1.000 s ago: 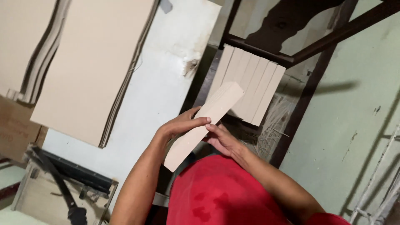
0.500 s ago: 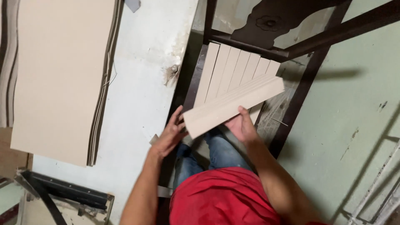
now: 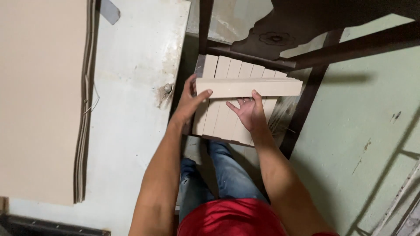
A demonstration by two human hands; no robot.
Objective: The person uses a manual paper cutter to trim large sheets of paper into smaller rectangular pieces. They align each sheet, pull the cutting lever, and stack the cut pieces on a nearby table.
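- The left hand point(image 3: 189, 102) reaches forward from a bare forearm, fingers wrapped over the left end of a long, flat, pale beige strip of board point(image 3: 248, 87), thumb lying on the strip's near face.
- The right hand point(image 3: 248, 112) comes up from the near right, palm spread, fingertips pressed to the strip's near edge around its middle; it steadies the strip from below without closing around it.
- The strip lies crosswise, nearly level, its left end in the left hand's closed grip and its right end free, reaching out to the right.
- It sits over the far part of a row of similar pale beige strips point(image 3: 221, 118) laid side by side with narrow seams between them, running from near to far.
- The row rests on the seat of a dark wooden chair frame point(image 3: 306, 98), whose carved backrest shows at the far side.
- The strips look smooth, matte and square-edged, like cut fibreboard.
- To the left is a white painted tabletop point(image 3: 135, 87), scuffed and chipped at its right edge.
- On it, further left, lies a stack of large beige sheets point(image 3: 41, 96), thin layered edges showing.
- On the right is a pale green floor point(image 3: 372, 113), worn and spotted.
- Near the bottom show blue jeans point(image 3: 227, 170) and a red shirt point(image 3: 232, 218).
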